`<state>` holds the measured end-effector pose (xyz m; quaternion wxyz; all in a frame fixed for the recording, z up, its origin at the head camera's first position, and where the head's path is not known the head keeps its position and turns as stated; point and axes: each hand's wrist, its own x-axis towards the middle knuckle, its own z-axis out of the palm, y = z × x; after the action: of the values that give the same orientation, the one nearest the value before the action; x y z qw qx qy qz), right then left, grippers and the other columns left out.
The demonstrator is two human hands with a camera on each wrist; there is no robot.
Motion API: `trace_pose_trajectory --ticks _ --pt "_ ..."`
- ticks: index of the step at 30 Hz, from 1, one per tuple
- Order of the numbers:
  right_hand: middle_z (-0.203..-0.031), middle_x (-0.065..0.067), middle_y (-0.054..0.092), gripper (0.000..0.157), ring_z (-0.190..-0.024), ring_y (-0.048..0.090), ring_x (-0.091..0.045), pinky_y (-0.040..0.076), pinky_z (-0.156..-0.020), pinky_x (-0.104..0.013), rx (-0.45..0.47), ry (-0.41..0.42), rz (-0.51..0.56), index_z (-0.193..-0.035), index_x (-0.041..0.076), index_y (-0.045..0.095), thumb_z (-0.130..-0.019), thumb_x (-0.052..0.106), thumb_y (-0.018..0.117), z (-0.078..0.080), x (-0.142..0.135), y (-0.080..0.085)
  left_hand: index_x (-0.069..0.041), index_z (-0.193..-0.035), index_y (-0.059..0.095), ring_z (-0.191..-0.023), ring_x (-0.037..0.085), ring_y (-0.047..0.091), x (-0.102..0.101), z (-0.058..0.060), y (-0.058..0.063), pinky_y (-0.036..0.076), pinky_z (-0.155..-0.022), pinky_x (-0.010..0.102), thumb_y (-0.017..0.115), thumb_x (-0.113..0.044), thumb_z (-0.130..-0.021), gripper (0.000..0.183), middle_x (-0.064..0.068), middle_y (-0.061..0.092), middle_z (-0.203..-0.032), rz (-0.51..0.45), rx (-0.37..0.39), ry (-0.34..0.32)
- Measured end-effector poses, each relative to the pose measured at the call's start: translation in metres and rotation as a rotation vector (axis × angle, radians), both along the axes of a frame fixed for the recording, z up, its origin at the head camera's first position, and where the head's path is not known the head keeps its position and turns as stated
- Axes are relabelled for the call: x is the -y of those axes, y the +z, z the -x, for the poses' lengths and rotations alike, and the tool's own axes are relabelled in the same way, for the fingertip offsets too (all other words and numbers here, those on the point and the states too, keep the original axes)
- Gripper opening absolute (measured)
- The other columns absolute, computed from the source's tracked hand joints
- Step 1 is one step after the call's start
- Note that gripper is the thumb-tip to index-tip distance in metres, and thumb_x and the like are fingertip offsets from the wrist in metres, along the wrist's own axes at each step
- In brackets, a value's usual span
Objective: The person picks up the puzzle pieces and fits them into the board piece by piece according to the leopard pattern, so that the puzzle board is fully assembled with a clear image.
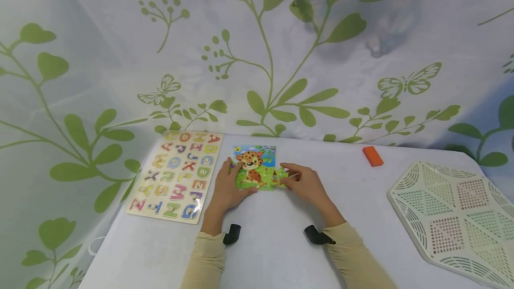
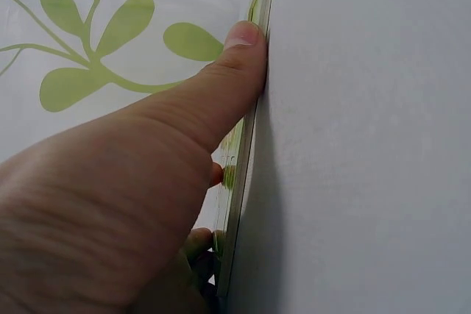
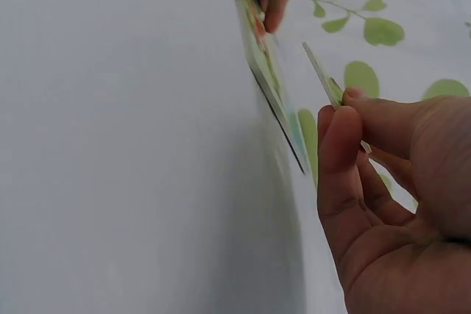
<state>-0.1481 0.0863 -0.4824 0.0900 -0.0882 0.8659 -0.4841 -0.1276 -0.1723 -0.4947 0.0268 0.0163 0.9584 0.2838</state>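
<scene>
A jigsaw puzzle (image 1: 261, 159) with a spotted cartoon leopard on green grass under blue sky lies flat on the white table. My left hand (image 1: 230, 186) rests on its near left corner. In the left wrist view the straight thumb (image 2: 239, 53) presses along the puzzle's near edge, and the other fingertips sit mostly hidden behind it. My right hand (image 1: 306, 184) pinches a small green puzzle piece (image 1: 279, 174) between thumb and fingers, right at the puzzle's right edge. The right wrist view shows this piece (image 3: 321, 75) tilted edge-on, raised beside the puzzle (image 3: 272, 82).
At left lies a wooden alphabet board (image 1: 172, 177) with colourful knobbed letters. An orange block (image 1: 373, 156) sits at the back right, beyond the right hand. A large white perforated board (image 1: 453, 217) with coloured hole patterns fills the right side. A leaf-print curtain (image 1: 257, 57) hangs behind the table.
</scene>
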Motion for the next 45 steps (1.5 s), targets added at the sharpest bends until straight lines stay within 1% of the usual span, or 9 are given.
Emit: trace_pose_trajectory --ticks 3,11,16,20,26,32,38,41,45 --pt "-0.121 -0.01 0.073 0.048 -0.076 0.072 -0.007 0.052 -0.065 -0.027 0.009 -0.014 0.001 -0.139 0.021 0.065 -0.092 0.025 0.076 0.003 0.016 -0.005 -0.013 -0.157 0.04 -0.157 0.045 0.015 0.001 0.001 -0.001 0.02 -0.125 0.063 0.083 -0.049 -0.081 0.095 0.022 0.015 -0.17 0.006 -0.003 0.009" --pt "-0.106 -0.007 0.073 0.04 -0.07 0.068 -0.009 0.051 -0.059 -0.026 -0.007 -0.048 -0.031 -0.13 0.014 0.071 -0.091 0.021 0.077 0.007 0.047 -0.009 -0.013 -0.157 0.04 -0.158 0.044 0.014 0.001 0.001 -0.003 0.019 -0.126 0.062 0.083 -0.05 -0.081 0.095 0.021 0.014 -0.17 -0.008 -0.002 -0.002" --pt "-0.104 -0.007 0.074 0.035 -0.084 0.067 -0.016 0.055 -0.071 -0.032 -0.034 -0.083 -0.11 -0.123 0.012 0.075 -0.089 0.02 0.078 0.009 0.056 -0.003 -0.012 -0.157 0.041 -0.157 0.045 0.015 0.001 0.001 -0.001 0.02 -0.125 0.063 0.084 -0.05 -0.081 0.095 0.022 0.015 -0.17 -0.006 -0.015 -0.003" --pt "-0.102 -0.008 0.072 0.033 -0.091 0.065 -0.021 0.055 -0.08 -0.039 -0.051 -0.072 -0.158 -0.121 0.009 0.076 -0.089 0.018 0.077 0.009 0.061 0.002 -0.013 -0.157 0.041 -0.157 0.044 0.014 0.002 0.002 -0.002 0.02 -0.125 0.063 0.083 -0.051 -0.081 0.095 0.022 0.015 -0.17 -0.002 -0.015 0.001" --pt "-0.1 -0.009 0.07 0.032 -0.091 0.064 -0.021 0.055 -0.078 -0.039 -0.055 -0.056 -0.228 -0.121 0.008 0.076 -0.09 0.017 0.077 0.01 0.066 0.005 -0.013 -0.158 0.039 -0.158 0.043 0.013 0.002 0.003 -0.002 0.018 -0.126 0.062 0.082 -0.052 -0.082 0.096 0.021 0.013 -0.171 0.01 0.002 0.001" --pt "-0.101 -0.011 0.067 0.037 -0.088 0.06 -0.021 0.052 -0.075 -0.037 -0.063 -0.016 -0.286 -0.125 0.006 0.074 -0.09 0.018 0.078 0.009 0.067 0.008 -0.011 -0.157 0.04 -0.157 0.045 0.015 0.001 0.001 -0.002 0.019 -0.125 0.063 0.083 -0.05 -0.081 0.096 0.024 0.015 -0.17 0.004 -0.011 -0.01" --pt "-0.109 -0.017 0.064 0.053 -0.089 0.059 -0.021 0.052 -0.078 -0.038 -0.088 0.048 -0.318 -0.129 0.002 0.07 -0.083 0.024 0.086 0.006 0.066 0.01 -0.01 -0.157 0.04 -0.157 0.046 0.015 0.001 0.002 -0.004 0.019 -0.125 0.063 0.083 -0.05 -0.081 0.095 0.024 0.015 -0.169 0.005 -0.014 -0.01" --pt "-0.111 -0.017 0.062 0.059 -0.089 0.058 -0.022 0.052 -0.079 -0.038 -0.085 0.055 -0.328 -0.131 0.002 0.069 -0.08 0.024 0.089 0.006 0.066 0.01 -0.01 -0.156 0.041 -0.157 0.046 0.015 0.001 0.001 -0.003 0.019 -0.125 0.063 0.083 -0.05 -0.081 0.095 0.025 0.015 -0.169 -0.001 -0.015 -0.012" --pt "-0.112 -0.018 0.061 0.059 -0.091 0.058 -0.023 0.053 -0.081 -0.039 -0.09 0.052 -0.331 -0.131 0.0 0.068 -0.08 0.023 0.088 0.006 0.067 0.01 -0.012 -0.157 0.04 -0.157 0.045 0.013 0.001 0.002 -0.003 0.018 -0.126 0.063 0.083 -0.05 -0.081 0.095 0.024 0.013 -0.17 -0.004 -0.008 -0.007"
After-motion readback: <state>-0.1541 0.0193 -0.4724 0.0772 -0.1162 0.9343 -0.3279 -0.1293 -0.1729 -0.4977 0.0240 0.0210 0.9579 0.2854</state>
